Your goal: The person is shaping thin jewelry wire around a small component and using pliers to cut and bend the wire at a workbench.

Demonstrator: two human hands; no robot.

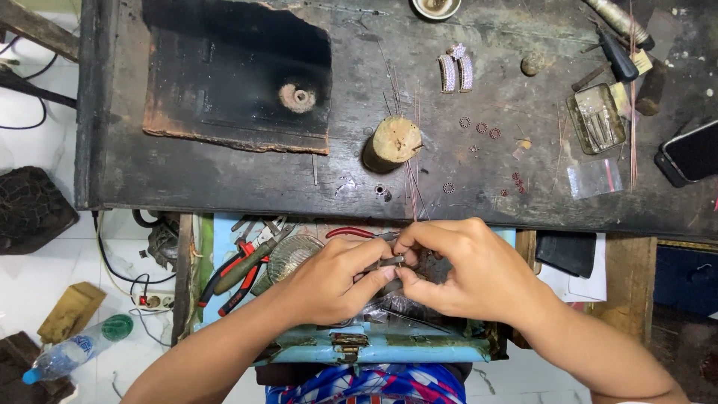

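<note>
Both hands meet just below the near edge of the dark worktop [224, 179], over an open light-blue drawer [419, 348]. Left hand [333, 280] is curled, its fingers closed around a small dark metal tool [389, 262] whose tip pokes out between thumb and forefinger. Right hand [467, 269] is bent in from the other side, thumb and forefinger pinched together right at that tip; something tiny may be caught there, but it is too small to make out. The two hands touch at the fingertips. Just left of them in the drawer lie red-handled pliers [239, 273] and a round wire mesh strainer [290, 256]. On the worktop, near the middle, a short wooden stump [393, 142] stands upright with thin copper-coloured wires [411, 187] running from beside it toward the near edge. Toward the far left sits a charred black slab [235, 75] with a small pale coil [298, 98] on it. Toward the far edge lie two curved, stone-set jewellery pieces [456, 71], and small reddish rings [482, 129] are scattered nearer the middle right. A clear rectangular plastic box [596, 118] and a small clear flat packet [594, 178] lie near the right side, and a dark phone [689, 153] rests at the right edge. On the floor at lower left lies a plastic bottle [75, 350] with a blue label and green cap.
</note>
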